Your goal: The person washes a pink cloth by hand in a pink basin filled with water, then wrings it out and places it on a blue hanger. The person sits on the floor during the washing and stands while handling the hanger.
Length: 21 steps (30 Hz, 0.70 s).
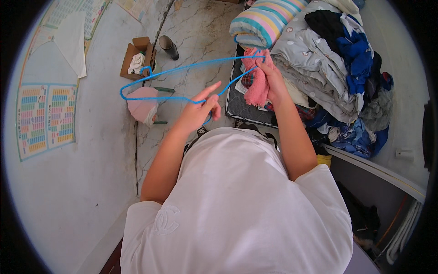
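Note:
A blue clothes hanger (202,63) stretches across the view between my hands, its far end out to the left above the floor. My left hand (200,111) holds it near the neck, the index finger pointing outward; the hook curls partly hidden beside the fingers. A pink terry cloth (257,90), perhaps a small towel, hangs bunched at the hanger's right end. My right hand (274,82) grips this cloth together with that end of the hanger, thumb on top. Below the cloth are some plaid and white fabrics on a dark padded mattress (241,106).
Right of me lie a rolled striped quilt (263,24), a grey folded quilt (297,41) and heaped clothes (357,65). On the left are a cardboard box (127,66), a dark boot (170,48) and a pink-topped stool (142,106), near the wall (102,137).

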{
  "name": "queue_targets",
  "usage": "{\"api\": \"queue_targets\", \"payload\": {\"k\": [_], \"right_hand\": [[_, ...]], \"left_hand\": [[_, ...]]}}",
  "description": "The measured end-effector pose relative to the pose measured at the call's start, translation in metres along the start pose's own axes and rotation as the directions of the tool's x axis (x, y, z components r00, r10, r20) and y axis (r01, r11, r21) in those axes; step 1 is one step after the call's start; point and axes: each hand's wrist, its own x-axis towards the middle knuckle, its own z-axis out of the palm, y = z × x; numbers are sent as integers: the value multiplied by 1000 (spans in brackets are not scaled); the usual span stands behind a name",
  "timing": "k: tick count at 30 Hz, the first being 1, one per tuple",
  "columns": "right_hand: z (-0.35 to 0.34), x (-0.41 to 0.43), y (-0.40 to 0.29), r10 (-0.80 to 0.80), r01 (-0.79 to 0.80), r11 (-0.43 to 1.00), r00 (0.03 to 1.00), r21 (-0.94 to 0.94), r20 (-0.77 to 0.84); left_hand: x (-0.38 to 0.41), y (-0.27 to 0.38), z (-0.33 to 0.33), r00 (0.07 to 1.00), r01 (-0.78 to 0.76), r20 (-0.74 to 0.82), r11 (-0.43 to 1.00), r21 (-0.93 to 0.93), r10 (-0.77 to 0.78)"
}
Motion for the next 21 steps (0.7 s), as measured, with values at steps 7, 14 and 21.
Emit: {"api": "queue_targets", "payload": {"k": [7,14,21], "right_hand": [[9,4,2,-64,40,949,996,-312,-65],[33,-15,-5,-7,7,990,1000,-139,-3],[41,-36,12,13,-10,997,999,-70,50]], "left_hand": [[3,-14,-9,975,181,54,910,374,-216],[3,-35,-3,942,-326,242,456,828,233],[24,-46,-13,952,-282,215,346,895,219]]}}
